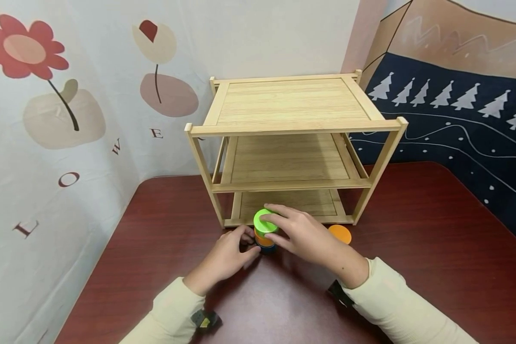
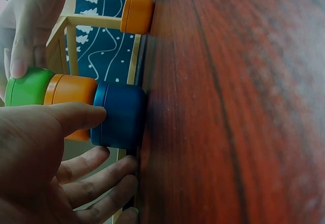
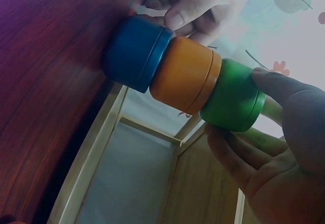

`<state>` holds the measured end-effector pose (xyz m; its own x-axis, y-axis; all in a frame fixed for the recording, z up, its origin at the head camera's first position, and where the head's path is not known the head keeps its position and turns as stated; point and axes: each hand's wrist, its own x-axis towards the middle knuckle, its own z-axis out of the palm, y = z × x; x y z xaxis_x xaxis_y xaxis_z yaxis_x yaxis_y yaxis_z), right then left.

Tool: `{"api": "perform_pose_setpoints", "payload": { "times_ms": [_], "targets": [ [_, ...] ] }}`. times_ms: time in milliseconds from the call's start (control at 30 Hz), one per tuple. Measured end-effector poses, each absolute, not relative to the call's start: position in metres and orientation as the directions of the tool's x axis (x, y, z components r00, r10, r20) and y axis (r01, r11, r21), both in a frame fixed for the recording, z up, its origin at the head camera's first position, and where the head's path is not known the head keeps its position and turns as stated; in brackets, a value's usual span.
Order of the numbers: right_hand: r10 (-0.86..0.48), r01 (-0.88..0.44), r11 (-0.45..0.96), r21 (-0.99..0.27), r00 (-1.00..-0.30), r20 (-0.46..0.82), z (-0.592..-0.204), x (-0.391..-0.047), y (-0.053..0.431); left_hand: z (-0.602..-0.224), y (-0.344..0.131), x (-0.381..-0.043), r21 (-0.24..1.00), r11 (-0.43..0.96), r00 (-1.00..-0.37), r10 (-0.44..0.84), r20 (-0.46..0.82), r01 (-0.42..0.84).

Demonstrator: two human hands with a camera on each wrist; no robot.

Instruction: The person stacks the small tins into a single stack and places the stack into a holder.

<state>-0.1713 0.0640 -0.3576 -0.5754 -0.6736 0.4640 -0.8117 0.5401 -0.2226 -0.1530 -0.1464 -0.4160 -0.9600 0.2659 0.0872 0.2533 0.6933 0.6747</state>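
Observation:
Three small round lidded tins form an upright stack on the table: a blue tin (image 2: 124, 116) at the bottom, an orange tin (image 3: 185, 75) in the middle and a green tin (image 1: 265, 220) on top. My right hand (image 1: 303, 234) grips the green tin from the right, thumb on one side and fingers on the other. At the stack's left is my left hand (image 1: 229, 253), its thumb tip right at the blue tin's lid edge. The other left fingers (image 2: 106, 183) spread loosely beside the blue tin, close to the tabletop.
A second orange tin (image 1: 339, 234) stands on the table beyond my right wrist. Directly behind the stack rises a three-tier wooden shelf (image 1: 294, 126). The dark red table (image 1: 155, 229) meets printed cloth walls (image 1: 90, 48) at the left and back.

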Motion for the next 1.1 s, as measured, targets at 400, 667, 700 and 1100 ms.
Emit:
{"api": "perform_pose_setpoints", "payload": {
  "times_ms": [400, 667, 700, 1100],
  "targets": [
    [-0.663, -0.807, 0.545, -0.228, -0.582, 0.471, -0.359, -0.172, 0.064, -0.417, -0.144, -0.155, 0.655, 0.706, -0.956, 0.277, 0.094, 0.269],
    [-0.668, -0.801, 0.551, -0.233, -0.591, 0.452, -0.360, -0.172, 0.065, -0.417, -0.144, -0.155, 0.660, 0.704, -0.958, 0.270, 0.091, 0.261],
    [-0.668, -0.798, 0.556, -0.234, -0.596, 0.446, -0.359, -0.172, 0.066, -0.417, -0.144, -0.155, 0.661, 0.704, -0.959, 0.270, 0.090, 0.260],
    [-0.672, -0.799, 0.579, -0.166, -0.582, 0.459, -0.355, -0.167, 0.078, -0.418, -0.146, -0.154, 0.670, 0.701, -0.964, 0.251, 0.088, 0.244]
  ]
}}
